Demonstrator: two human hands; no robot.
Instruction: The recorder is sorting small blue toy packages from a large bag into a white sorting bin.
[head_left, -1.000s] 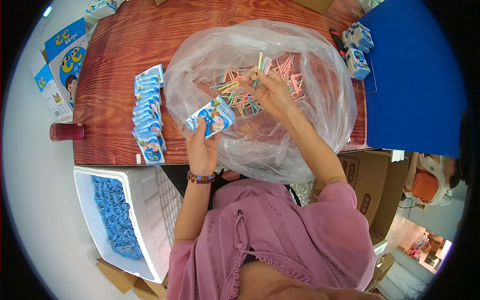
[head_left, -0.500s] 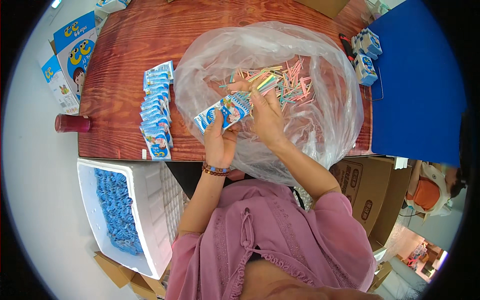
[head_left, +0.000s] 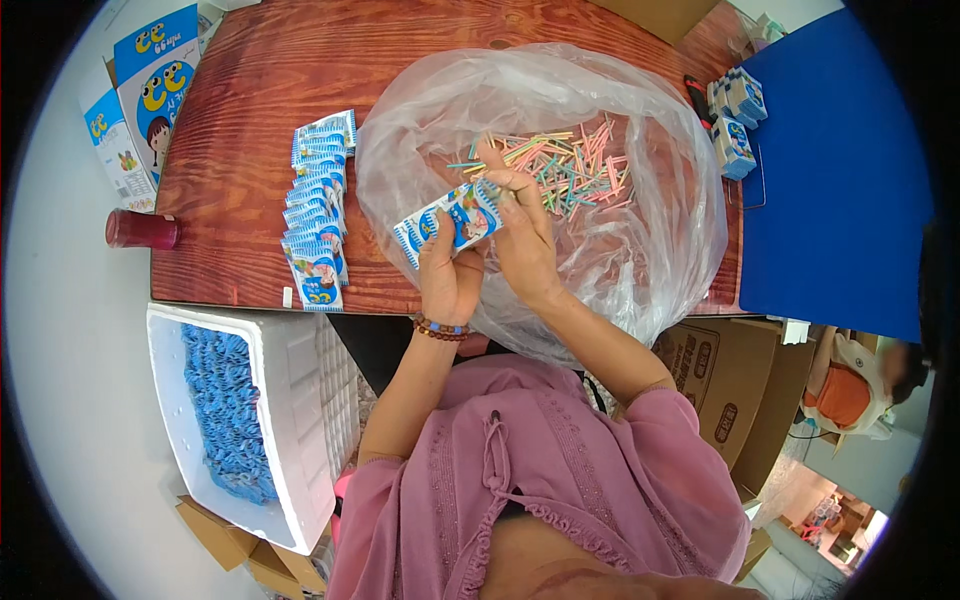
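A blue-and-white packet (head_left: 472,213) lies slantwise between my hands, above the near part of a clear plastic bag (head_left: 655,255). My left hand (head_left: 452,280) grips it from below, thumb across its printed front. At the packet's right end is my right hand (head_left: 528,245), with thumb and fingers closed around that edge. Whether any stick is inside the packet is hidden. Just beyond my right hand, a loose heap of thin pink, yellow and teal sticks (head_left: 590,170) rests on the bag. Left of the bag, similar packets (head_left: 318,210) overlap in a column.
A white foam box (head_left: 290,420) full of blue packets stands below the table's (head_left: 240,130) left edge. A red jar (head_left: 143,230) lies on that edge. At right are stacked packets (head_left: 735,150), red-handled pliers (head_left: 697,95) and a blue panel (head_left: 830,190). Cardboard boxes (head_left: 745,400) stand lower right.
The bundle of sticks that showed in my right hand is no longer visible there. That hand has moved slightly down and left onto the packet's end. My left hand keeps its hold.
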